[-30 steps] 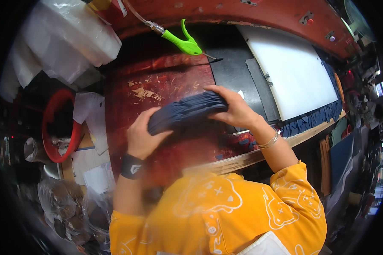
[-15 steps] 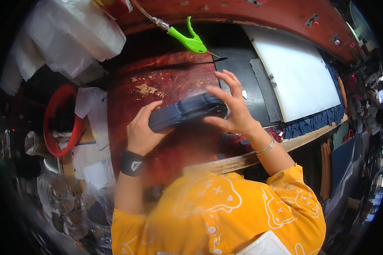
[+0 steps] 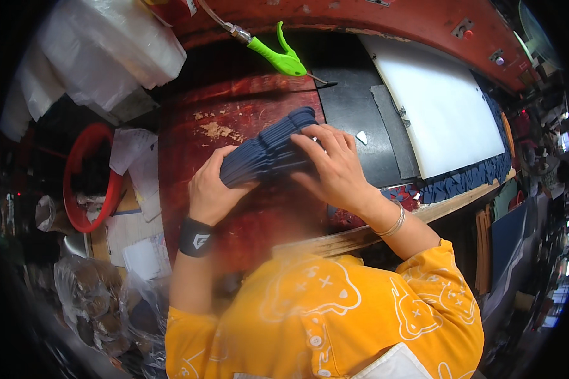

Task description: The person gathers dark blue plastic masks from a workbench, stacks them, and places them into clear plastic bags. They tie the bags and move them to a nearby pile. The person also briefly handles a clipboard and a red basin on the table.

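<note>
Above the red board (image 3: 184, 151), left hand (image 3: 214, 191) and right hand (image 3: 337, 167) grasp a dark-blue layered stack (image 3: 265, 150)

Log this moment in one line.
left hand: grips dark-blue stack by left end | right hand: at its right end, grip unclear | stack: over red worktop | green air gun: untouched

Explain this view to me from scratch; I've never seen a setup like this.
There is no robot here, just a person's bare hands. A wide fisheye camera worn on the head looks down, so straight edges bend near the rim. The left hand grips one end of a stack of thin dark blue pieces; the right hand is at the other end, its thumb blurred. Below is a red worktop with pale crumbs. To the right lie a black sheet and a white board.
</note>
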Demonstrator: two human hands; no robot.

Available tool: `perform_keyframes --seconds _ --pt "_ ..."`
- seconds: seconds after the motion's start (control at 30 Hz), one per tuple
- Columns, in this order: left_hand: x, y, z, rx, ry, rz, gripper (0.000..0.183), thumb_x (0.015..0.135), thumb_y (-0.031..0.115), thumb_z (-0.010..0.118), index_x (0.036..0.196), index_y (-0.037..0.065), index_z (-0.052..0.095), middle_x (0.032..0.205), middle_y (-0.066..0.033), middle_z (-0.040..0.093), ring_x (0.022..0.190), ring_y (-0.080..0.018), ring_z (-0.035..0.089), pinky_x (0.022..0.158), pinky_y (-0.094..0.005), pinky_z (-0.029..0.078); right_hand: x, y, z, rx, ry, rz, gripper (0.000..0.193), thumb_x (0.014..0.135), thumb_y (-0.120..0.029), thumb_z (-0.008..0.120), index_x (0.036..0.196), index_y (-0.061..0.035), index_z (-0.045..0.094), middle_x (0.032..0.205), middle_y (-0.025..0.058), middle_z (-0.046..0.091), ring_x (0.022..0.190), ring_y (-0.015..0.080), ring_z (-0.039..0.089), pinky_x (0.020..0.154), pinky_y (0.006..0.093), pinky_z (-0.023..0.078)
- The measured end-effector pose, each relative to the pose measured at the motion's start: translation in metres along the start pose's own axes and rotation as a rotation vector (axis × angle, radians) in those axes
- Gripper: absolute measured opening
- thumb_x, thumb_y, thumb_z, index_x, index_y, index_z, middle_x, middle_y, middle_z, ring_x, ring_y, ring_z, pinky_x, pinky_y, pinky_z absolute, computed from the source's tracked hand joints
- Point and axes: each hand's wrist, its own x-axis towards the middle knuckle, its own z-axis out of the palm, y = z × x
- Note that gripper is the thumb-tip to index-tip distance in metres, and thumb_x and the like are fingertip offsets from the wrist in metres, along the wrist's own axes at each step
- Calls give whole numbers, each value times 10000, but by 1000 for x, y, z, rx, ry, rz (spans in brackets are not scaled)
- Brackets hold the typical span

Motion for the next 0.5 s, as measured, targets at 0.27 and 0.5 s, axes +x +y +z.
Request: perform_keyframes --seconds 0.27,0.5 --pt "1 -3 1 -8 5 10 637 624 200 835 1177 87 539 1041 -138 655 988 -312 638 866 -389 494 31 -11 1 -66 -152 -121 466 698 -334 756 1039 -69 579 994 71 572 979 237 535 882 417 359" --pt "-2 -10 -9 -106 -110 59 611 707 349 778 1203 87 536 1077 -151 636 1026 -338 603 868 -393 483 46 -13 7 -118 -286 -201 194 746 -207 668 873 -88 581 851 64 564 885 227 545 826 385 367"
